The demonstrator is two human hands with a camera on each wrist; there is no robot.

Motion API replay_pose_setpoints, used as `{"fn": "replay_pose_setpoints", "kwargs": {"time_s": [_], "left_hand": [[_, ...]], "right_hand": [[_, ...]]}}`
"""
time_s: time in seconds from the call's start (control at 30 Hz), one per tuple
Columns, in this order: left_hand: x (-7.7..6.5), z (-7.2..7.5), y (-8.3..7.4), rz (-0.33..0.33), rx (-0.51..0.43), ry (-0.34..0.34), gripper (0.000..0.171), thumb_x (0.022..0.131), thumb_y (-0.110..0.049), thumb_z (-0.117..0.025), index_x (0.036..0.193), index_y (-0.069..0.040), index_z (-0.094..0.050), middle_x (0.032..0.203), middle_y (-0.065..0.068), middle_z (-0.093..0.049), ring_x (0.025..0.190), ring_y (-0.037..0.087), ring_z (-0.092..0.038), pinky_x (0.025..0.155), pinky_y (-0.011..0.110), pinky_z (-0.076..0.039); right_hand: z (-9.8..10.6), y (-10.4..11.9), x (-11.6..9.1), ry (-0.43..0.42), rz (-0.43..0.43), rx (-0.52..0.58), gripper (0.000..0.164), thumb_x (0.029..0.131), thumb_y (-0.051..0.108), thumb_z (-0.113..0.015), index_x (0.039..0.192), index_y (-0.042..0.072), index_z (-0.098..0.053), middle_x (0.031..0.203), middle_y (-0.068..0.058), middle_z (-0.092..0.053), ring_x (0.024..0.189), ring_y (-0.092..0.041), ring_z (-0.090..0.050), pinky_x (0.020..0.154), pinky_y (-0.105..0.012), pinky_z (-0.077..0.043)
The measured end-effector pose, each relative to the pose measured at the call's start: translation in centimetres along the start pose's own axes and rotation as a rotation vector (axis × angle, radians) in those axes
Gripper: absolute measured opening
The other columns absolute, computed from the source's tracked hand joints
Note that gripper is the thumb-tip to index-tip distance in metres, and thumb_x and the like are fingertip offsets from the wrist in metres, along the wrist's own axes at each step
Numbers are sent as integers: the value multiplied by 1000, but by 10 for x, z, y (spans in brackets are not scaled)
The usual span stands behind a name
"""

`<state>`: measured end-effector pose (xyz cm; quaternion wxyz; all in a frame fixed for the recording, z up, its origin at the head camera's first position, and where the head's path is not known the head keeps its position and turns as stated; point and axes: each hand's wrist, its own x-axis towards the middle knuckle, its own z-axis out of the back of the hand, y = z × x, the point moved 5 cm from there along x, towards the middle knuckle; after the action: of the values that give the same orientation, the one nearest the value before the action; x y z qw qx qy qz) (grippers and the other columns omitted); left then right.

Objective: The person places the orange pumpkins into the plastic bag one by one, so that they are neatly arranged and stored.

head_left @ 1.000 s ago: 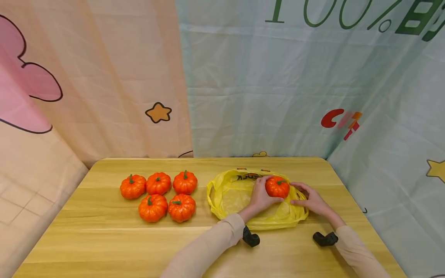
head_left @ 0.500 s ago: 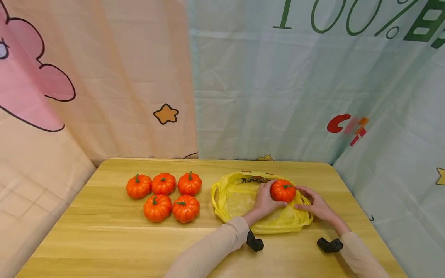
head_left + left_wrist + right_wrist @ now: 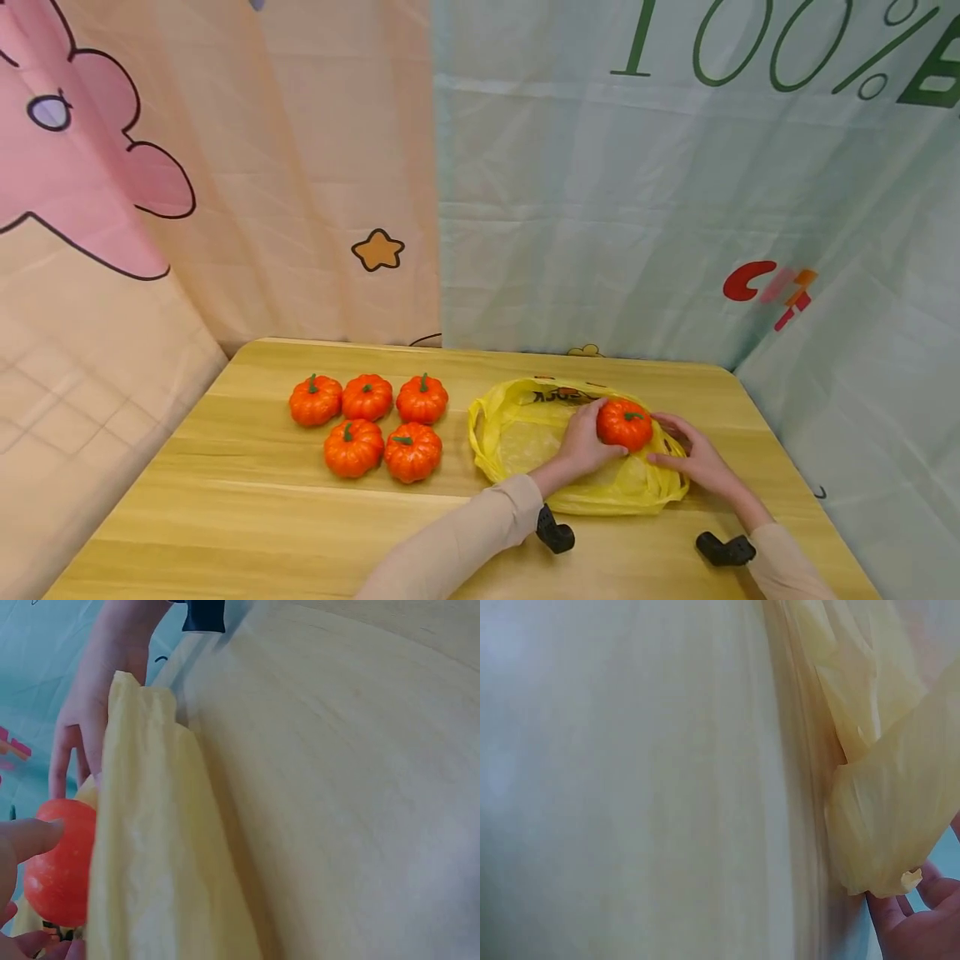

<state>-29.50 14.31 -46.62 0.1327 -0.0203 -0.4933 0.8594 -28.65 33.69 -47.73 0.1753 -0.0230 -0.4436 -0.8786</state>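
Observation:
In the head view, my left hand [image 3: 587, 443] grips an orange toy pumpkin [image 3: 625, 424] with a green stem, thumb in front and fingers behind. The pumpkin [image 3: 61, 862] is at the right part of an opened yellow plastic bag [image 3: 525, 446]; whether it touches the bag bottom is unclear. My right hand [image 3: 705, 463] is at the bag's right rim, thumb and fingers spread apart and touching the plastic. In the right wrist view, the crumpled bag [image 3: 896, 802] partly hides my right hand [image 3: 922, 922].
Several more orange pumpkins [image 3: 367, 397] sit in two rows left of the bag on the wooden table [image 3: 262, 533]. Printed curtains [image 3: 525, 208] stand behind the table and at its sides. A black wrist device [image 3: 555, 531] is on each arm.
The head view has shifted left, so everything appears farther right. Relative to the bag, the hands and the gripped pumpkin hold nearly the same place.

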Motion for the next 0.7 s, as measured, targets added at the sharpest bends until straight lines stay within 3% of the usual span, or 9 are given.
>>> {"fn": "replay_pose_setpoints", "kwargs": {"time_s": [0.3,0.57,0.7], "left_hand": [[-5,21,-10,19,1,10,77,77,-18,-81,144,-14,-42,146,5,-46,133,26,-43,108,39,-41],[-14,53,-21,-4,-6,6,77,80,-20,-79,146,-17,-40,149,5,-43,135,28,-42,108,43,-40],[-17,72,-28,-33,-52,-15,75,81,-19,-78,146,-15,-40,147,8,-44,134,30,-43,106,44,-42]], "right_hand": [[1,3,-3,-8,-38,-8,63,83,13,-74,136,-4,-45,137,-28,-47,106,21,-38,86,-5,-37],[1,2,-3,-29,-21,-7,61,82,11,-74,135,-4,-47,134,-29,-47,106,22,-38,85,-2,-36],[1,2,-3,-30,-17,14,60,82,10,-74,134,-5,-47,133,-30,-47,106,22,-39,86,-2,-35]]}}
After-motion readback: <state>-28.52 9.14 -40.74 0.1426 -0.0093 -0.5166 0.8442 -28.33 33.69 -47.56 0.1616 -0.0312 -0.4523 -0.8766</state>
